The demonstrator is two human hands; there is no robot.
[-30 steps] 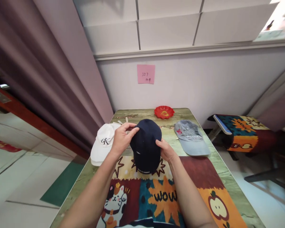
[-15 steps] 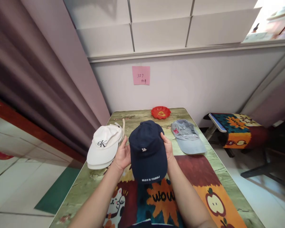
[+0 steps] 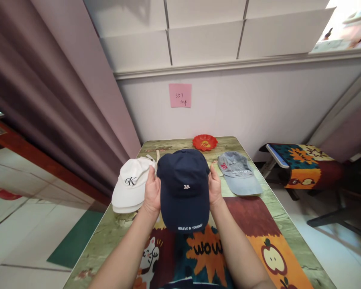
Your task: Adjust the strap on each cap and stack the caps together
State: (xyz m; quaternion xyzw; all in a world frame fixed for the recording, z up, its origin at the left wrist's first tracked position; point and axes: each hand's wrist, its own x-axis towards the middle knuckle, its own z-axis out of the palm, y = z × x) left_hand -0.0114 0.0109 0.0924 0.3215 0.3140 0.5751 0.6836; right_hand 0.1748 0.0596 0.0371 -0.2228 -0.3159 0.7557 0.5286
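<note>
While both hands flank it, the navy cap (image 3: 184,204) is held upright at the table's middle, over the patterned mat (image 3: 246,216), brim toward the wearer and the "BELIEVE IN YOURSELF" lettering along its front edge; whether it touches the mat cannot be told. The left hand (image 3: 153,193) and right hand (image 3: 215,185) press in from opposite sides of the crown, thumbs up along the edges, the other fingers mostly hidden behind. It should be light and unbreakable, its cloth crown soft enough to dent under a squeeze, the brim stiffer and not slippery; low on the crown's sides, near the brim, seems a sound hold. Just beside the left hand sit stacked white caps (image 3: 132,182); right of the right hand lies a grey cap (image 3: 239,176); beyond, a red dish (image 3: 205,142) stands near the far edge of the table (image 3: 112,245).
</note>
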